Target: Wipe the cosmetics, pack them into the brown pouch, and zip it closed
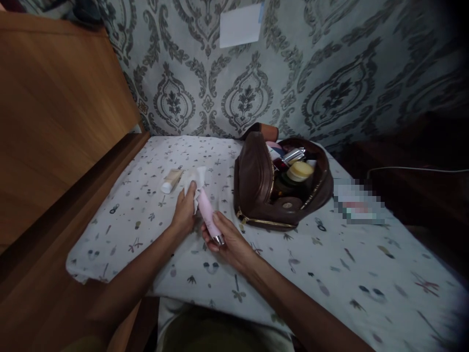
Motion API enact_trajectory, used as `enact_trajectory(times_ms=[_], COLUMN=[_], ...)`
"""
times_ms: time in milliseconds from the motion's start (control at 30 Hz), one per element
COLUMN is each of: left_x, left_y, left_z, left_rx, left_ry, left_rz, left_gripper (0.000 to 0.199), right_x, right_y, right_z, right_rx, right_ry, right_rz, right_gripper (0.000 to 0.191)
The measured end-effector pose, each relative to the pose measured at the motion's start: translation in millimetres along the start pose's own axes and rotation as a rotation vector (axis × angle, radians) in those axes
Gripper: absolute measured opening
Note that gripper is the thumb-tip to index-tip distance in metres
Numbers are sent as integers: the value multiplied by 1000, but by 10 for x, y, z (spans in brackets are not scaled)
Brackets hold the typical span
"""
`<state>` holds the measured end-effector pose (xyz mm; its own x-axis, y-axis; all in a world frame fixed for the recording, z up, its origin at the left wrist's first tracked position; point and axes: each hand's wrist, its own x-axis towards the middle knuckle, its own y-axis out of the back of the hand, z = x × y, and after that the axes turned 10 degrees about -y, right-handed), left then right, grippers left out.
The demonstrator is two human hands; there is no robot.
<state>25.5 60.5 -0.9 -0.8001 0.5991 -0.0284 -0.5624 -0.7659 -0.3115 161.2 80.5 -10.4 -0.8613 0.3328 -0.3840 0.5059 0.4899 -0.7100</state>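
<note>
My right hand (227, 237) is closed round the lower part of a slim pink wand-like device (205, 208) with a silver end. The device slants up and left, towards a white tip. My left hand (186, 208) pinches a crumpled white tissue (191, 180) against the upper part of the device; the tissue partly hides it. Just left of the tissue lies a small beige tube (171, 181) with a white cap. To the right of both hands stands an open brown toiletry bag (252, 171), its gold zip undone, with a yellow-lidded container (300, 172) and other items inside.
A white printed cloth (146, 239) covers the surface under everything. A wooden cabinet (58, 122) rises at the left. Behind is a patterned wall (205, 73) with a white paper (241, 25) on it. At the right lies a blurred-out flat item (359, 205).
</note>
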Motion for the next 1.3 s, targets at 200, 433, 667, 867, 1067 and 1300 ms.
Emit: enact_trajectory(times_ms=[200, 433, 667, 867, 1067, 1300], left_x=[-137, -159, -102, -162, -113, -134], left_y=[-27, -34, -60, -17, 44, 16], left_z=[29, 92, 47, 54, 124, 35], left_rx=[1, -37, -12, 118, 229, 235], left_ry=[44, -8, 114, 79, 27, -80], left_rz=[-267, -381, -123, -543, -780, -458], left_gripper=[62, 65, 63, 69, 110, 54], right_x=[64, 43, -16, 110, 125, 159], right_y=[78, 127, 99, 86, 95, 95], right_z=[-37, -167, -163, -149, -154, 50], right_rx=[68, 134, 89, 276, 297, -24], right_ry=[45, -44, -90, -16, 95, 270], right_rz=[99, 88, -3, 180, 144, 105], right_gripper=[43, 28, 38, 20, 29, 50])
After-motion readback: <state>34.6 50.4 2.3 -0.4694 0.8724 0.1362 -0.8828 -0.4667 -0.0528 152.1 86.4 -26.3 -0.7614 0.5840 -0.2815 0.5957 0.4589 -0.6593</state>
